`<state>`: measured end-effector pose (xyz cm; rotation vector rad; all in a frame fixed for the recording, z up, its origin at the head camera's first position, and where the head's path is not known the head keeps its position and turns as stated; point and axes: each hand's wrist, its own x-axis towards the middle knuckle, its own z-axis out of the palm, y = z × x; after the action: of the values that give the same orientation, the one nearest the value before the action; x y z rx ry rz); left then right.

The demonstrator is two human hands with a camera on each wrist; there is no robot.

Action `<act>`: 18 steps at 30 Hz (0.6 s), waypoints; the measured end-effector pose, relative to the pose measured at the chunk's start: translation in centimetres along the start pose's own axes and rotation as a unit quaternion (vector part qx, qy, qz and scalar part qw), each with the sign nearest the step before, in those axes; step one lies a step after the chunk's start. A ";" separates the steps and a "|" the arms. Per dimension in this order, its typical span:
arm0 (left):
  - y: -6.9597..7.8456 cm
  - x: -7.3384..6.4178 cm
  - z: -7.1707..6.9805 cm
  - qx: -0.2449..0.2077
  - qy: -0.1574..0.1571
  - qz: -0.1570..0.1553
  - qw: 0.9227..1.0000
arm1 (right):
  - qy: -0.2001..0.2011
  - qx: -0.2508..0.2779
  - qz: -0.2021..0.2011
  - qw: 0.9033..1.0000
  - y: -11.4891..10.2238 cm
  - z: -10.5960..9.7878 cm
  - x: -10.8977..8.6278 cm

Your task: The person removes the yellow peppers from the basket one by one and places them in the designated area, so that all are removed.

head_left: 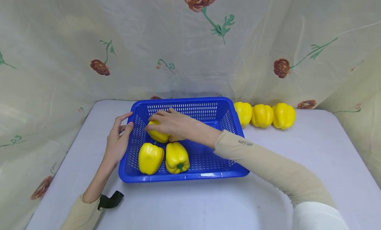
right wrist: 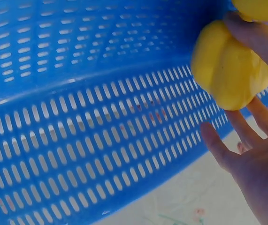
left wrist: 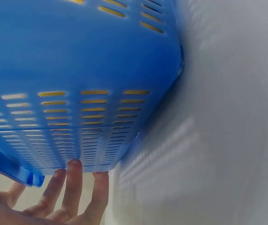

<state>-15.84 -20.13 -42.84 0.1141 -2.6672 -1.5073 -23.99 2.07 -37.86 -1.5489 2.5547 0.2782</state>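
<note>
- Head: the right hand (head_left: pixel 174 124) grasps a yellow bell pepper (head_left: pixel 157 136), partly covered by fingers, near the far-left corner of the blue plastic basket (head_left: pixel 184 177).
- Two more peppers (head_left: pixel 150 158) sit by the basket's near-left corner.
- Left hand (head_left: pixel 117 144) unclenched, touching the basket's left rim.
- Three peppers in a row (head_left: pixel 262 115) near the tabletop's (head_left: pixel 190 207) far edge; leftmost partly behind the basket.
- Left wrist: fingers against outer wall, palm cut off; only yellow slivers through slots.
- Right wrist: grasped pepper clear, another cut off top right.
</note>
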 end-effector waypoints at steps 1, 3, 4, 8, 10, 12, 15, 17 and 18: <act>0.0 0.0 0.0 0.000 0.001 0.001 1.000 | -0.002 0.006 0.003 1.000 0.1 -0.2 -0.1; 0.0 0.0 0.0 -0.001 0.002 0.001 1.000 | 0.000 0.016 0.010 1.000 0.4 -0.6 -0.3; 0.0 0.0 0.0 -0.001 0.002 0.001 1.000 | 0.000 0.017 0.012 1.000 0.5 -0.8 -0.4; 0.0 0.1 0.1 0.000 0.002 -0.001 1.000 | 0.006 0.018 0.016 1.000 0.8 -1.3 -1.0; 0.0 0.1 0.1 0.001 0.002 -0.003 1.000 | 0.010 0.019 0.018 1.000 0.9 -1.5 -1.4; 0.0 0.1 0.0 0.001 0.003 -0.003 1.000 | 0.015 0.021 0.019 0.999 1.1 -1.6 -1.7; 0.0 0.1 0.0 0.000 0.004 -0.002 1.000 | 0.024 0.033 0.024 0.999 1.2 -2.0 -2.4; 0.0 0.0 0.0 -0.001 0.004 -0.001 1.000 | 0.030 0.048 0.031 0.998 1.3 -2.2 -3.0; 0.0 0.0 0.0 -0.002 0.004 -0.001 1.000 | 0.032 0.057 0.036 0.997 1.4 -2.3 -3.3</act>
<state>-15.88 -20.11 -42.87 0.1213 -2.6581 -1.5088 -23.76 4.98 -34.82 -1.4514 2.6291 0.0905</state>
